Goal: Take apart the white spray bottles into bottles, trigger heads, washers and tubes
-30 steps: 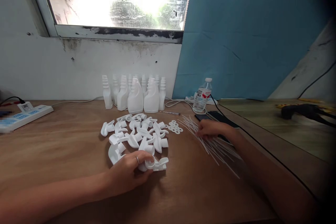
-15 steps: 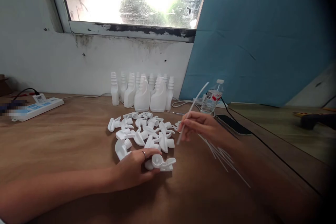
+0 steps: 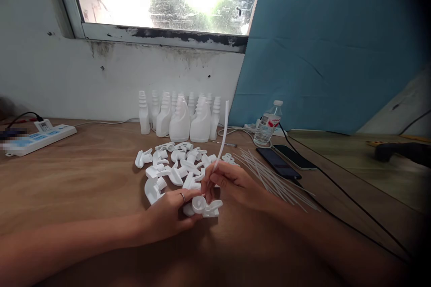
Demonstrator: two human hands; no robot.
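My left hand (image 3: pixel 170 216) is closed round a white spray-trigger head (image 3: pixel 204 206) that rests on the brown table (image 3: pixel 84 179). Pinched in my right hand (image 3: pixel 228 183) is a thin white dip tube (image 3: pixel 222 133); it stands nearly upright with its lower end right at the trigger head. Just behind both hands lies a heap of white trigger heads (image 3: pixel 175 166). A loose fan of more dip tubes (image 3: pixel 272 180) lies on the table to the right of my right hand.
Several white bottles (image 3: pixel 182 119) stand in a group by the wall. Small white washers (image 3: pixel 230 158), a water bottle (image 3: pixel 268 123), two phones (image 3: pixel 286 160) with a black cable and a white power strip (image 3: pixel 38 138) at far left also lie here.
My right hand has lifted one dip tube from the pile on the right and carried it left to the trigger head. My left hand has stayed closed on that head.
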